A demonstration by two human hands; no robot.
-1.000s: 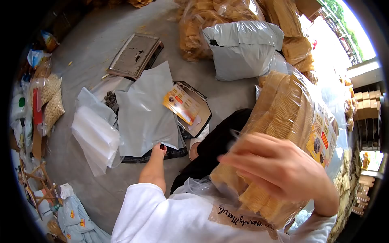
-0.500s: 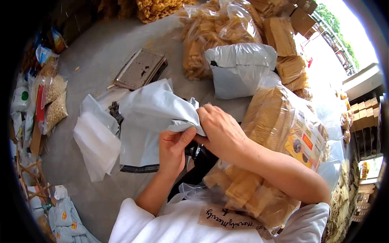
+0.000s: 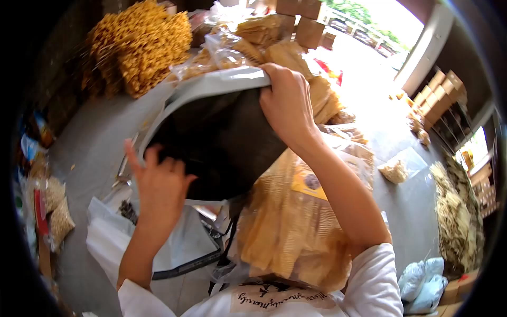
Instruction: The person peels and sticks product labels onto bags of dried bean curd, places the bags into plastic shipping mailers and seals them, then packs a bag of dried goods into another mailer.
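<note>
A grey plastic mailer bag (image 3: 222,79) with a black inside is held up before me, its mouth gaping toward me. My right hand (image 3: 290,103) grips the top right of its rim, fingers closed over the edge. At the lower left of the mouth is my left hand (image 3: 161,185), fingers spread, some in front of the dark inside; whether it touches the rim I cannot tell. Close to my body stands a large clear bag of yellowish dried sheets (image 3: 285,222) with a printed label (image 3: 309,182). More pale mailer bags (image 3: 179,238) lie below my left hand.
A heap of yellow dried food (image 3: 140,47) rises at the back left. Behind the held bag are bagged sheets (image 3: 288,55) and cardboard boxes (image 3: 309,31). Small bags of pale pieces (image 3: 60,222) lie left; another clear bag (image 3: 396,169) rests on the floor at right.
The mailer bag was lower and folded between both hands; now it is raised and spread wide. My right hand moved up with its rim, my left hand moved left and its fingers spread.
</note>
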